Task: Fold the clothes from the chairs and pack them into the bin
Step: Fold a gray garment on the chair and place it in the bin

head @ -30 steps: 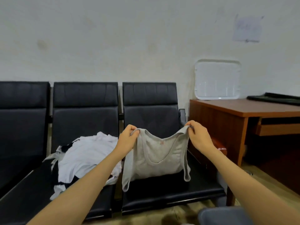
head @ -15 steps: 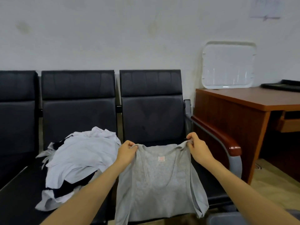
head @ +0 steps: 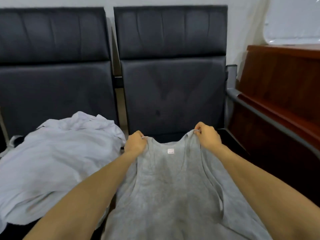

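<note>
My left hand (head: 136, 143) pinches one shoulder strap of the soft grey sleeveless top (head: 173, 196). My fingers are curled round the cloth. My right hand (head: 208, 135) pinches the other strap the same way. The two straps are held apart, so the neck hole is wide.

The top lies spread over the seat of the black padded chair (head: 173, 84) in front of me. It runs down toward me between my arms. A small white label (head: 170, 151) shows just under the neck.

On the other black chair (head: 52, 75) to the left sits a messy pile of white clothes (head: 52, 161), just beside my left hand. To the right stands a brown wooden bench (head: 280, 80). A white plastic tray (head: 294, 23) leans on the wall above it.
</note>
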Tool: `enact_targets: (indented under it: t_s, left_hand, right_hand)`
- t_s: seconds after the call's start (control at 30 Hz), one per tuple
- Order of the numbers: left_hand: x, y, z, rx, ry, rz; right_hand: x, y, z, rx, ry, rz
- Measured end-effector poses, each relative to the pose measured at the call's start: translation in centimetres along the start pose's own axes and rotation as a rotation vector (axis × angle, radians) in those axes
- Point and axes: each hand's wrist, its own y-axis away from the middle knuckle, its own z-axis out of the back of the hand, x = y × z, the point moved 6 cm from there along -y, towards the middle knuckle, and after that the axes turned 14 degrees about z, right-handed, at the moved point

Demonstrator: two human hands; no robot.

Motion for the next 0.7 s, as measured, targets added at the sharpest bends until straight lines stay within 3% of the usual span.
enact_targets:
  t_s: [0.3, 0.43, 0.57, 0.7]
  left_hand:
    - [2.3, -2.0, -3.5, 0.006, -0.096, -0.035]
    - [2.2, -0.6, -2.9, 0.074, -0.121, -0.014]
    - [2.7, 3.2, -1.2, 0.093, -0.208, -0.12]
    - [4.9, 8.3, 1.1, 0.165, -0.154, -0.147]
  right_hand:
    - [-3.2, 0.2, -6.5, 0.109, 0.082, -0.15]
    - [-2.4, 1.0, -5.6, 0.126, 0.014, -0.092]
    - [-1.7, 4.7, -3.5, 0.06, -0.115, -0.033]
    - [-1.1, 10.1, -2.0, 0.133, -0.1, 0.05]
